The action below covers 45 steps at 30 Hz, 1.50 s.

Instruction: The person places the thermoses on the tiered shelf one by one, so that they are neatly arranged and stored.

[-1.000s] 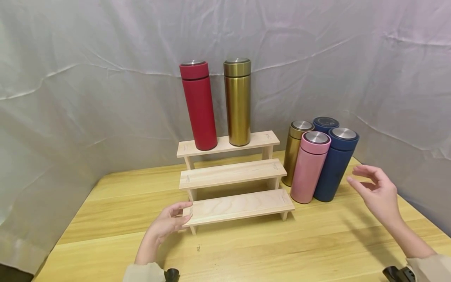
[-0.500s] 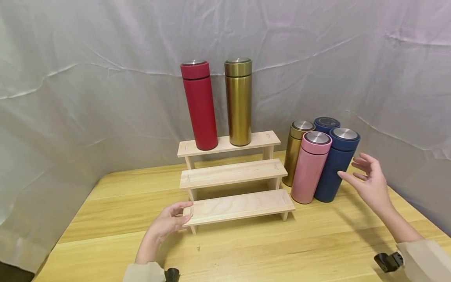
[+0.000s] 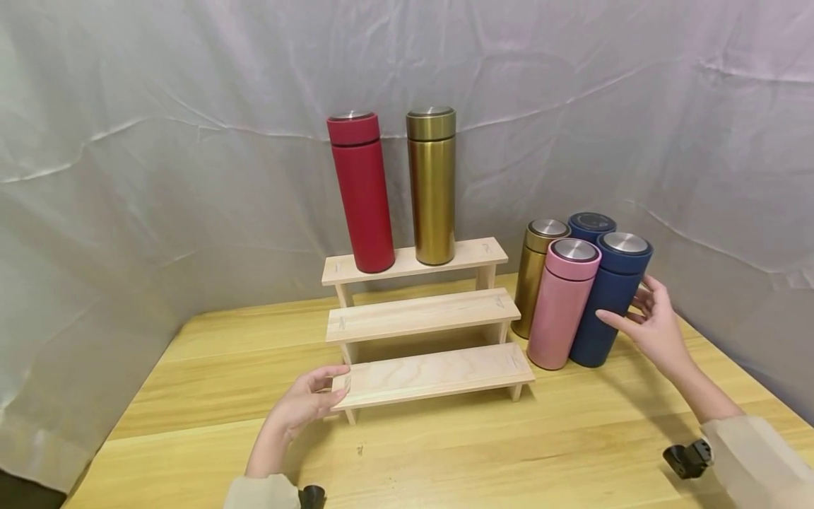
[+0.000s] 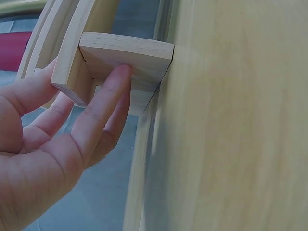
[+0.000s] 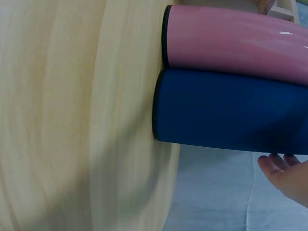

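Observation:
In the head view my left hand (image 3: 308,397) holds the left end of the lowest step of a pale wooden three-step stand (image 3: 432,373). The left wrist view shows fingers against its end support (image 4: 137,55). My right hand (image 3: 651,329) is at the right side of a navy blue thermos bottle (image 3: 607,304), thumb across its front and the other fingers beside it. In the right wrist view, fingertips (image 5: 269,166) are right at the side of that bottle. A pink thermos (image 3: 562,311) stands close on its left.
A red thermos (image 3: 362,198) and a gold thermos (image 3: 432,198) stand on the top step. Behind the pink one are another gold thermos (image 3: 528,283) and a second blue thermos (image 3: 591,223). Grey cloth (image 3: 254,198) hangs around the wooden table (image 3: 445,452).
My right hand has moved left and inward from open air to the blue thermos at the front. The left hand stays on the stand, and the bottles have not moved.

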Motion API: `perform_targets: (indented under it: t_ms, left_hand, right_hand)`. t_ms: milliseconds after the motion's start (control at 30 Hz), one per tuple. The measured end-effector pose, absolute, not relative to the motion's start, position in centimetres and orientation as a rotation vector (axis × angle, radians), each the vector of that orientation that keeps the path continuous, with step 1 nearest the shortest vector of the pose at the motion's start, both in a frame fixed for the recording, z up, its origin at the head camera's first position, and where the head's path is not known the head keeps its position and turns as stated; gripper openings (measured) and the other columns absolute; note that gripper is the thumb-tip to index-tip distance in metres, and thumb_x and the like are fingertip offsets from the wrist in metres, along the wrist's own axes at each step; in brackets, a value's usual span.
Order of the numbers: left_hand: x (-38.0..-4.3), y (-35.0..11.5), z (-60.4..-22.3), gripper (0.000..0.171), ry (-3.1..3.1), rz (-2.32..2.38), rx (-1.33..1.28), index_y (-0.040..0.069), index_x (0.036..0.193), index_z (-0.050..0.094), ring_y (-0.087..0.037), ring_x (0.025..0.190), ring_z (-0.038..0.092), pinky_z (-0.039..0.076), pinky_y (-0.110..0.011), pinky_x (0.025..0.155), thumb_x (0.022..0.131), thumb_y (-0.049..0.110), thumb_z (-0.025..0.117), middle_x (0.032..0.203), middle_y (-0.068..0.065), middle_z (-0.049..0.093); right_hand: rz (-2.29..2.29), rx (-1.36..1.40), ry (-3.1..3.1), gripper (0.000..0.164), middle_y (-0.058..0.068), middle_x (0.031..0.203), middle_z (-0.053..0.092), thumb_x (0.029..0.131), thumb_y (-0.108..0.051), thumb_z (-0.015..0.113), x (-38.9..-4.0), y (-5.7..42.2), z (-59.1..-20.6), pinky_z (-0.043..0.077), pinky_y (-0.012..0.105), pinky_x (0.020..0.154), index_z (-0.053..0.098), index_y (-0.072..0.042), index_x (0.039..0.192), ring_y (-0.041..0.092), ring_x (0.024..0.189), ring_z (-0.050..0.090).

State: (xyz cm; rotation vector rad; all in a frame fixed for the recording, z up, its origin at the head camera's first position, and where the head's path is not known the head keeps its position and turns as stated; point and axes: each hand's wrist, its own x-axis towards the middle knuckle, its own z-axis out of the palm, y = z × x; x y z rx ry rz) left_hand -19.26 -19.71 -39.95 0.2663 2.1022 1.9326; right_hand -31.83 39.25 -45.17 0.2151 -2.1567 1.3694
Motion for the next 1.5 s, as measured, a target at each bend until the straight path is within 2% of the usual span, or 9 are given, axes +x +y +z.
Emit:
perform_targets:
  t_ms: [300,467,567,667,800,900,1033,1200,1500]
  left_hand:
    - [-19.3,-19.7,-39.9,0.049,2.105,1.931,0.277,-0.009,0.126,0.038,-0.048,0.118,0.024,0.042,-0.047,0.086,0.084,0.004,0.058,0.133,-0.035,0.019]
    - [-19.3,-19.6,-39.9,0.049,2.115,1.928,0.27,-0.009,0.126,0.039,-0.048,0.118,0.025,0.042,-0.048,0.086,0.084,0.003,0.058,0.133,-0.035,0.02]
    - [-19.3,-19.6,-39.9,0.048,2.118,1.927,0.28,-0.009,0.126,0.038,-0.048,0.118,0.023,0.041,-0.048,0.086,0.084,0.003,0.058,0.133,-0.035,0.019]
    - [-19.3,-19.6,-39.9,0.048,2.116,1.927,0.291,-0.009,0.127,0.038,-0.048,0.118,0.024,0.042,-0.048,0.086,0.084,0.003,0.057,0.133,-0.035,0.019]
    - [-19.2,-19.6,-40.0,0.049,2.118,1.924,0.294,-0.009,0.127,0.038,-0.047,0.118,0.025,0.043,-0.047,0.086,0.084,0.004,0.058,0.133,-0.035,0.02]
    - [-19.2,-19.6,-40.0,0.049,2.123,1.918,0.289,-0.009,0.127,0.038,-0.047,0.117,0.026,0.043,-0.046,0.085,0.084,0.005,0.058,0.132,-0.035,0.02]
    - [-19.1,-19.7,-39.9,0.049,2.127,1.917,0.277,-0.009,0.127,0.038,-0.046,0.116,0.028,0.043,-0.046,0.085,0.084,0.005,0.058,0.132,-0.035,0.021]
    - [-19.1,-19.7,-39.9,0.049,2.121,1.923,0.277,-0.009,0.127,0.038,-0.046,0.117,0.027,0.043,-0.046,0.085,0.084,0.005,0.058,0.132,-0.035,0.022]
    - [-19.1,-19.8,-39.7,0.049,2.126,1.913,0.283,-0.009,0.127,0.037,-0.037,0.109,0.038,0.045,-0.042,0.083,0.085,0.006,0.058,0.13,-0.034,0.025]
  right_hand:
    - [1.44,0.238,-2.229,0.092,0.016,0.119,0.045,0.073,-0.01,0.074,-30.4,37.4,-43.4,0.046,0.016,0.073,0.013,-0.023,0.14,0.013,0.097,0.052]
    - [1.426,0.166,-2.365,0.085,0.03,0.124,0.034,0.079,-0.013,0.068,-25.8,33.3,-38.0,0.046,0.024,0.077,0.009,-0.001,0.14,0.035,0.103,0.044]
    - [1.325,0.081,-2.416,0.084,0.031,0.125,0.032,0.081,-0.017,0.067,-24.1,31.8,-36.3,0.044,0.025,0.079,0.011,0.005,0.138,0.041,0.105,0.039]
    - [1.267,0.005,-2.411,0.081,0.029,0.125,0.034,0.079,-0.019,0.068,-23.4,31.2,-35.9,0.043,0.033,0.085,0.016,0.007,0.137,0.037,0.104,0.041]
    - [1.221,-0.05,-2.365,0.079,0.023,0.12,0.038,0.075,-0.02,0.072,-23.1,31.3,-36.0,0.042,0.026,0.081,0.025,0.008,0.132,0.014,0.093,0.044]
    - [1.217,-0.071,-2.341,0.079,0.021,0.117,0.041,0.072,-0.02,0.075,-23.4,32.0,-36.7,0.039,0.019,0.073,0.029,0.007,0.13,0.013,0.091,0.044]
    - [1.227,-0.09,-2.291,0.079,0.014,0.114,0.046,0.067,-0.024,0.079,-25.6,35.0,-40.0,0.041,0.017,0.073,0.036,-0.006,0.131,0.019,0.094,0.048]
    - [1.145,-0.086,-2.264,0.081,0.005,0.111,0.048,0.064,-0.03,0.081,-28.5,39.0,-44.4,0.041,0.009,0.068,0.037,-0.023,0.131,0.007,0.09,0.049]
    - [1.08,-0.115,-2.262,0.083,0.004,0.111,0.052,0.059,-0.032,0.083,-28.6,40.2,-45.3,0.044,0.015,0.073,0.039,-0.029,0.13,0.007,0.092,0.05]
